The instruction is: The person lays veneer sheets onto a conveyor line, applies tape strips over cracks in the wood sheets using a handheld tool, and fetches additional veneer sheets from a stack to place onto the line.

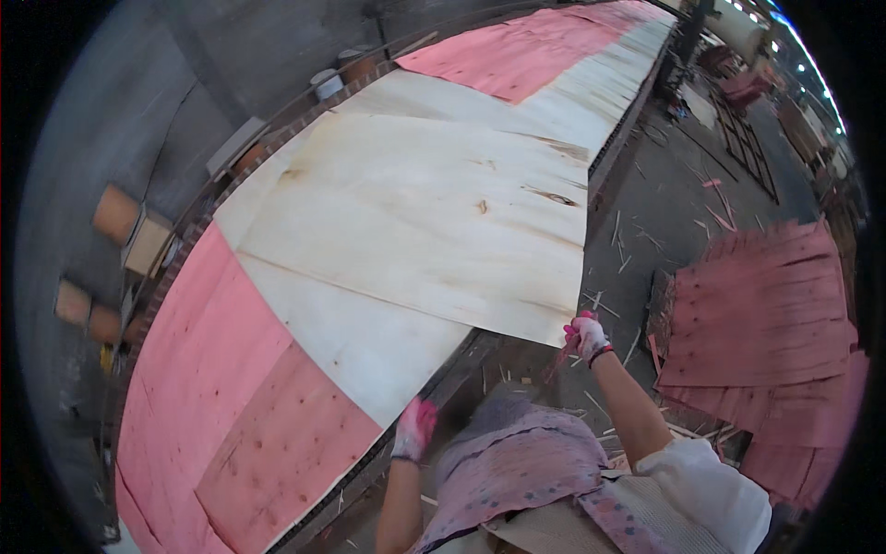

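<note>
A large pale wood veneer sheet (pixel 406 212) lies across the long table, its near right corner jutting past the edge. My right hand (pixel 588 336), in a white glove with pink fingers, is closed on that corner. A thin pinkish strip hangs blurred beside this hand; I cannot tell whether it is held. My left hand (pixel 415 430), gloved the same way, is at the table's near edge with its fingers loosely stretched and nothing visible in them. Beneath the loose sheet is another pale veneer layer (pixel 323 342), next to pink veneer (pixel 194 360) on the left.
More pink veneer (pixel 526 51) covers the table's far end. On the right, a stack of pink veneer sheets (pixel 757 314) rests low by the floor, which is littered with wood scraps (pixel 637 240). Brown rolls (pixel 117 214) and a white bucket (pixel 326 85) stand beyond the table.
</note>
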Available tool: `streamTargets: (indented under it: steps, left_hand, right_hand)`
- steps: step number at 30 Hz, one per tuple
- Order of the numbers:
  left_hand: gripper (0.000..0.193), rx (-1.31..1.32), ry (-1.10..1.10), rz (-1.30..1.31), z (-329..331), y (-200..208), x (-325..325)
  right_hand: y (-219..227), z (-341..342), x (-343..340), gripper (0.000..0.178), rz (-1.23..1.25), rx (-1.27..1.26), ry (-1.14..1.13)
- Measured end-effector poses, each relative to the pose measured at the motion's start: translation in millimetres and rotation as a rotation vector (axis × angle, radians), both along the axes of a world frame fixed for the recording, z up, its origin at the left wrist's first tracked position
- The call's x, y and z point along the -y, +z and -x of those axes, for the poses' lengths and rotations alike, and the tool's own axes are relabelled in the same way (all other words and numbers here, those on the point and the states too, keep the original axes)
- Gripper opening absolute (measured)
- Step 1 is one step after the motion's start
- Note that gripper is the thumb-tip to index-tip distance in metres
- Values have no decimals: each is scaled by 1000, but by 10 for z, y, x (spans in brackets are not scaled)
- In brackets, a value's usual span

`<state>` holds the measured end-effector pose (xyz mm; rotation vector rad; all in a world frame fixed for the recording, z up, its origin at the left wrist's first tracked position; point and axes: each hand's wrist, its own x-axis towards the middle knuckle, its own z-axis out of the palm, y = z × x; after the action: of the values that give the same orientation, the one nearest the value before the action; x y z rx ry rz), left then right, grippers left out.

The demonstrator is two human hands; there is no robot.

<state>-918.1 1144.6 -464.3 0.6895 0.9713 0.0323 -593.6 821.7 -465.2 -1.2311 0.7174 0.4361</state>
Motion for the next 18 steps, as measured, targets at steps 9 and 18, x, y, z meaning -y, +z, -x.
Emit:
streamTargets:
  steps: [9,18]
  left_hand:
    - [33,-69,205,85,1179,-145,17]
    - [52,265,-326,-496,-3,465,502]
  right_hand:
    - [80,-322,411,16,11,-88,274]
    - [2691,892,-512,28,-438,336,1644]
